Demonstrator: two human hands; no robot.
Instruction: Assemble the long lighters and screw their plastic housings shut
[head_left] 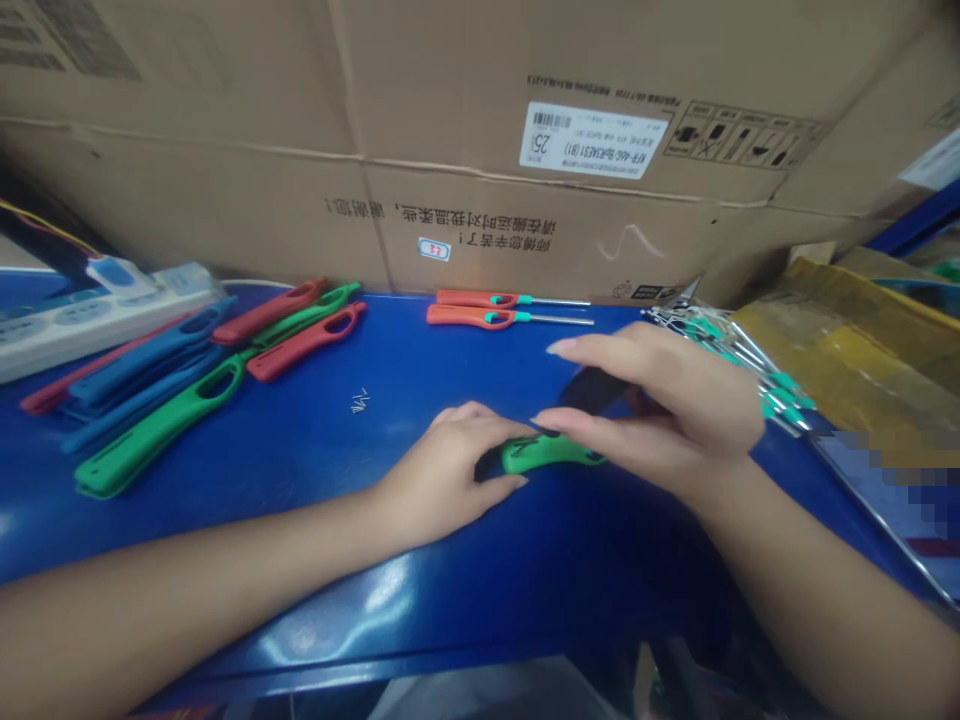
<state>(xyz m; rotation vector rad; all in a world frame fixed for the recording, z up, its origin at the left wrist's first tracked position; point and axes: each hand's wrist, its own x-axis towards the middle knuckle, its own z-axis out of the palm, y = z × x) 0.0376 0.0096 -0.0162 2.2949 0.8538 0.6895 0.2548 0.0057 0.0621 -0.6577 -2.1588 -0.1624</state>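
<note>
A green plastic lighter handle (544,452) lies on the blue table (360,480) between my hands. My left hand (457,470) rests on the table with its fingers curled round the handle's left end, thumb below it. My right hand (660,405) hovers over the handle's right part with fingers stretched out together, fingertips touching the handle's top. The part of the handle under my right palm is hidden.
Loose handle shells in blue, red and green (187,370) lie at the left beside a white power strip (90,310). Two orange finished lighters (510,308) lie by the cardboard boxes (480,140). Metal-rod parts with teal tips (750,365) are piled at the right.
</note>
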